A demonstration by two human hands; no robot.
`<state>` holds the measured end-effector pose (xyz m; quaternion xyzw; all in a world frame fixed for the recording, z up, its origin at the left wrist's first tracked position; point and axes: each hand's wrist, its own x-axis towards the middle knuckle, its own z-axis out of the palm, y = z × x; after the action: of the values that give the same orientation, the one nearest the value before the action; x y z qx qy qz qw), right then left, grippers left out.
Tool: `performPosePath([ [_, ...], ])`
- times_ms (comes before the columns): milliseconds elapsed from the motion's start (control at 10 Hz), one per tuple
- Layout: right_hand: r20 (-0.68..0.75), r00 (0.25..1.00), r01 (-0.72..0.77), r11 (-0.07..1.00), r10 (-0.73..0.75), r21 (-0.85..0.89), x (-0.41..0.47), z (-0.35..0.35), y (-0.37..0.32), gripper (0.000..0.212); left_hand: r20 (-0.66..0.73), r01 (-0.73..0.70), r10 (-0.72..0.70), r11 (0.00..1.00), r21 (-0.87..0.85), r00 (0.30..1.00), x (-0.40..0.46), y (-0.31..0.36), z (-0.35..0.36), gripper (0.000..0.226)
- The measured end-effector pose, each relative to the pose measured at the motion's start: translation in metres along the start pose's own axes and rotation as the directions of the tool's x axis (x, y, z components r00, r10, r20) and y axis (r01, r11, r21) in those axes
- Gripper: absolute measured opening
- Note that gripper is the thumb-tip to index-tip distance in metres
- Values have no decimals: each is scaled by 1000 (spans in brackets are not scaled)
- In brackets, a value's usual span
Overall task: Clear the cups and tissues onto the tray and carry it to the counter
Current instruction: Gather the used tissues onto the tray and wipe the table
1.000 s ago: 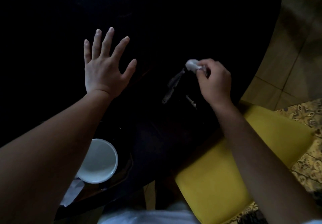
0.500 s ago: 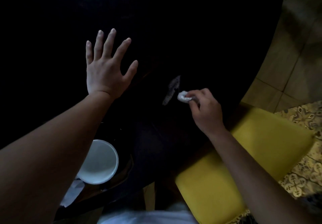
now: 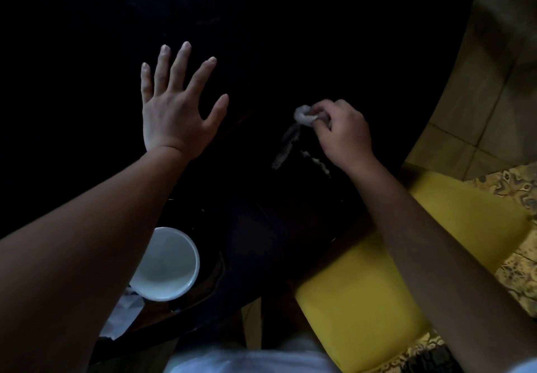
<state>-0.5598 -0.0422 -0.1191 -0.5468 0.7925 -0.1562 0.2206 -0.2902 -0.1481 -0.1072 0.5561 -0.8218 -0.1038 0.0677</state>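
Observation:
My right hand [image 3: 343,134] pinches a small crumpled tissue wad [image 3: 303,115] against the dark tabletop [image 3: 290,38], just above a pale wet streak [image 3: 286,147]. My left hand [image 3: 177,105] lies flat on the table with its fingers spread, holding nothing. A white cup [image 3: 165,265] stands on a dark tray [image 3: 212,274] near the table's front edge, partly hidden under my left forearm. More white tissue [image 3: 122,314] lies on the tray beside the cup.
A yellow chair seat [image 3: 377,285] sits at the table's right front edge. Tiled floor [image 3: 479,96] and a patterned rug [image 3: 520,186] show at the right. The table is very dark and its far part is hard to read.
My right hand with the tissue wad slid toward me along the streak, then back away to its upper end. My left hand stayed flat in place.

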Motion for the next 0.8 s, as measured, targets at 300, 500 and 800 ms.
performPosePath([
  [300,12,999,41,996,-42,79,-80,4,12,17,6,-5,5,1000,4,1000,-2,-1,-2,64],
  [500,-111,993,44,997,-37,59,-16,-13,-14,22,-1,-10,10,1000,5,1000,-2,-3,-1,63],
  [800,57,997,53,999,-52,-11,-36,9,-11,21,7,-16,16,1000,6,1000,-5,-8,-3,63],
])
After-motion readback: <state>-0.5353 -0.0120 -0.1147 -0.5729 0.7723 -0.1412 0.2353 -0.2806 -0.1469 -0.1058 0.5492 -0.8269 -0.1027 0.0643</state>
